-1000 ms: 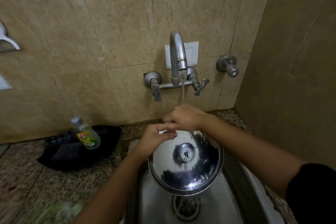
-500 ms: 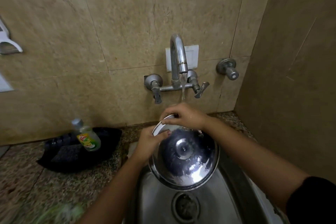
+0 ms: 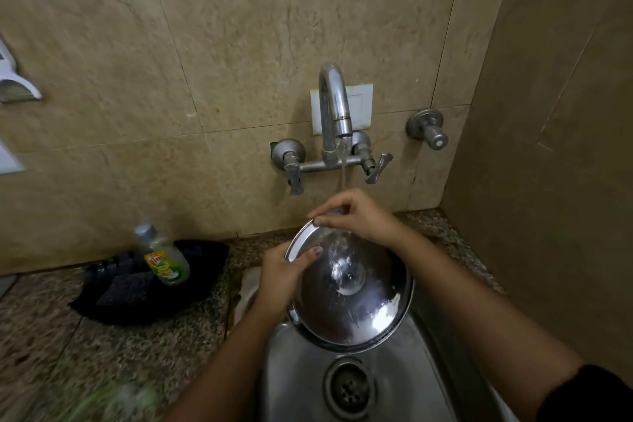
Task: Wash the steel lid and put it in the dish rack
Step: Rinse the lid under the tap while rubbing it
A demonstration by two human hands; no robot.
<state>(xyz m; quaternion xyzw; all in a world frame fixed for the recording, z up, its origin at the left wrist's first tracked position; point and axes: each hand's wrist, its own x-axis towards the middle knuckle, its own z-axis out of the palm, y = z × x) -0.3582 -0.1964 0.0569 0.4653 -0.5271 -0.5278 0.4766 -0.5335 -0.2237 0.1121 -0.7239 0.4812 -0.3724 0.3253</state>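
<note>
A round steel lid [image 3: 356,312] with a centre knob is held tilted over the sink [image 3: 301,384], under running water from the tap [image 3: 334,106]. My left hand [image 3: 277,281] grips the lid's left rim, thumb on its top face. My right hand [image 3: 352,214] pinches the far upper rim, right under the water stream. Water splashes on the lid's top. No dish rack is in view.
A dish soap bottle [image 3: 164,257] stands in a black tray [image 3: 144,298] on the granite counter at the left. The sink drain [image 3: 349,387] lies below the lid. A tiled wall rises behind, a side wall close on the right.
The lid has been turned and tilted under the stream, its left rim lifted. My right hand slid along the far rim; my left hand shifted its hold on the left edge.
</note>
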